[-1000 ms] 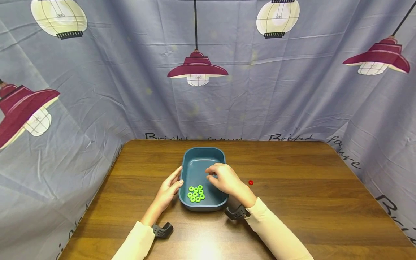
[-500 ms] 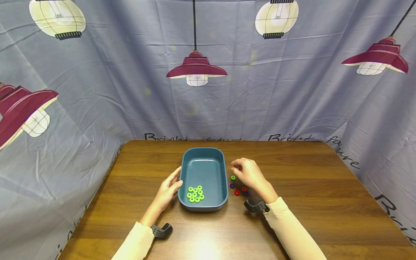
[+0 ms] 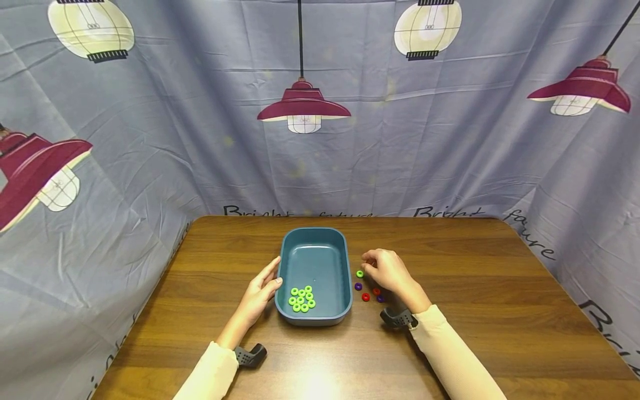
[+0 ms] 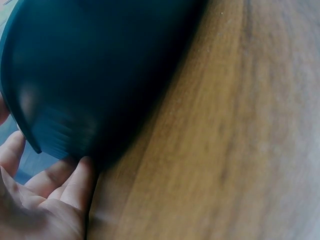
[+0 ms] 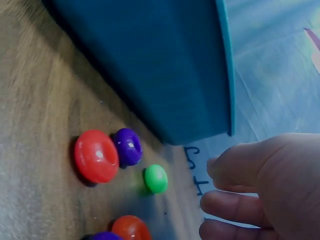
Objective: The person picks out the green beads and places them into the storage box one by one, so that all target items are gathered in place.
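Note:
My left hand [image 3: 258, 293] rests its fingertips against the left side of a blue-grey plastic bin [image 3: 314, 323]; in the left wrist view its fingers [image 4: 82, 185] touch the bin's outer wall. Several bright green ring beads [image 3: 300, 300] lie together in the bin's near left corner. To the right of the bin, my right hand [image 3: 390, 270] hovers over the table with loosely bent fingers, and nothing shows between them. Close to its thumb lies a green ring bead [image 5: 156, 178]. Nearer me are a purple ring bead [image 5: 128, 146], a red one [image 5: 96, 156] and an orange-red one [image 5: 131, 229].
A second purple bead [image 3: 380, 299] lies beside the orange-red one. The wooden table [image 3: 475, 311] runs back to a grey-blue curtain [image 3: 370, 161] printed with lamps. Each wrist wears a dark band, the right one [image 3: 398, 318] just below the beads.
My right hand has moved from over the bin to the table on its right, then slightly nearer me, uncovering several beads. My left hand and the bin have stayed in place.

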The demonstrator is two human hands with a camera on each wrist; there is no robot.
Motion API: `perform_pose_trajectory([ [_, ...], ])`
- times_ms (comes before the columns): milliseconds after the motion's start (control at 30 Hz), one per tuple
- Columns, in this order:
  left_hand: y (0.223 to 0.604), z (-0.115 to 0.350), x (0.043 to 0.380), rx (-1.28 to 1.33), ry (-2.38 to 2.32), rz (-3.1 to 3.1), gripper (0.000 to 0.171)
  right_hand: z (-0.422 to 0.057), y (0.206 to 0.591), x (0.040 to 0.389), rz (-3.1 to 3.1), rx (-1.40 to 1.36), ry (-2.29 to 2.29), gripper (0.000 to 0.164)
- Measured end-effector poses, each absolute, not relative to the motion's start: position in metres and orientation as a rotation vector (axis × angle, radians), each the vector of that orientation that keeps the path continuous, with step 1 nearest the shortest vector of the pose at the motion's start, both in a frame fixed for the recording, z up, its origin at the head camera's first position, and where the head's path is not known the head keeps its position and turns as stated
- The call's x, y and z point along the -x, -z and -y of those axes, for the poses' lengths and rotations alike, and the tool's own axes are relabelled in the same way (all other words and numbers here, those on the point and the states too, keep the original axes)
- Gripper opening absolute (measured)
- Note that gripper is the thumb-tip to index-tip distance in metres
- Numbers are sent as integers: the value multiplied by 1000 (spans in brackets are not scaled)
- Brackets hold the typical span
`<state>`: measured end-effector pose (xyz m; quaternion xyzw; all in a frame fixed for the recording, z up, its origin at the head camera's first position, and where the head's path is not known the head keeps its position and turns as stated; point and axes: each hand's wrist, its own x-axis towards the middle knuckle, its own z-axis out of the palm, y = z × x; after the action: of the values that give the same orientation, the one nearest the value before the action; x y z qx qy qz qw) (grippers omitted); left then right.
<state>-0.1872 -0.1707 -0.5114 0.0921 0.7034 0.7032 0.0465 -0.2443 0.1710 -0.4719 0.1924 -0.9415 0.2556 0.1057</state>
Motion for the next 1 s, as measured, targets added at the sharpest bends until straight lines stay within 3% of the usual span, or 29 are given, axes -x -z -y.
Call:
perform_pose_trajectory([
  [1000,510,171,186,-269,-2128,-2172,61,-164,491,241,2850,-599,-591,11],
])
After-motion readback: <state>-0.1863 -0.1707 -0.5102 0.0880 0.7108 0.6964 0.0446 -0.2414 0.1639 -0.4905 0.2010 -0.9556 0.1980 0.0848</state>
